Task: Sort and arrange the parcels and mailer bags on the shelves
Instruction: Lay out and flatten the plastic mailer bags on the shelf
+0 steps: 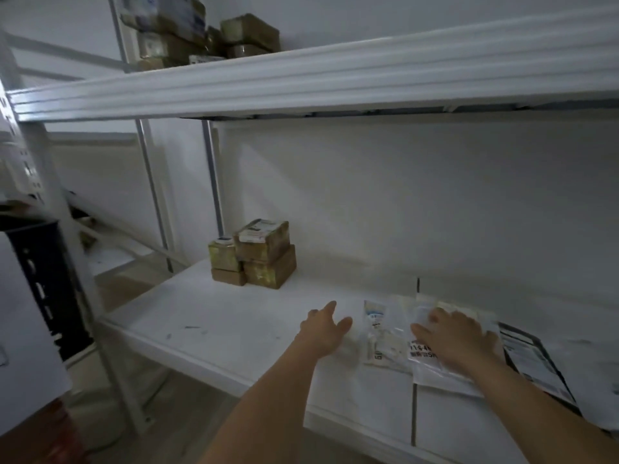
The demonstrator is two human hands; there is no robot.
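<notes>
Your right hand (460, 339) lies flat, fingers spread wide, pressing down on a clear mailer bag (445, 360) with black printed digits on its label. That bag sits on the white shelf board (207, 316) and overlaps a second, smaller white mailer bag (378, 333) just to the left of the hand. That smaller bag lies between your two hands.

Your left hand (323, 328) is open and holds nothing, fingers extended and loosely apart, thumb out toward the smaller bag. Whether it touches the board or hovers just over it, cannot tell.

Right of your right hand, partly under the clear bag's edge, lies a dark-bordered mailer bag (532, 360) with a printed label, running off toward the frame's right edge.

Beyond your left hand, well apart and deeper on the same board, a stack of brown cardboard parcels (258, 254) stands against the back wall: four boxes in two short columns, white labels on the top ones.

Above both hands runs the upper shelf beam (301, 82). More brown parcels (201, 28) are piled on that upper level, far to the upper left of your left hand. Image is motion-blurred, so label text is unreadable.
</notes>
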